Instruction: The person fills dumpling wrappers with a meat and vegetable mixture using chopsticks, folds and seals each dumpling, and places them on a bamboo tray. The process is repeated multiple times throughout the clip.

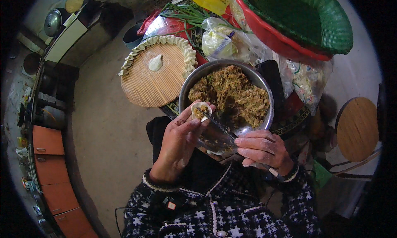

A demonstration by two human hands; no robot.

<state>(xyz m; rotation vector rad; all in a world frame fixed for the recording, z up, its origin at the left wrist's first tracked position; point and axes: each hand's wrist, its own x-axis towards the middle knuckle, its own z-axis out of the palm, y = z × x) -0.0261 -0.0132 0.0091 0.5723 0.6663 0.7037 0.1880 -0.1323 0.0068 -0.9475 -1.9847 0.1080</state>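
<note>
My left hand (182, 134) cups a small round dumpling wrapper (206, 117) between thumb and fingers, with a dab of filling on it. Dark chopsticks (223, 128) run from my right hand (264, 150), which is closed around them, and their tips touch the filling in the wrapper. Just beyond both hands stands a steel bowl (269, 114) with a large heap of brown minced filling (231, 89). To its left, a round slatted tray (142, 83) carries a rim of folded dumplings (188, 56) and one loose flat wrapper (156, 63).
A black phone (271, 78) lies right of the bowl. Behind are a bagged cabbage (221, 41), green onions (182, 16), and a green basket (337, 27) in a red basin (264, 29). A round wooden stool (358, 128) is at right; orange cabinets (49, 167) line the left.
</note>
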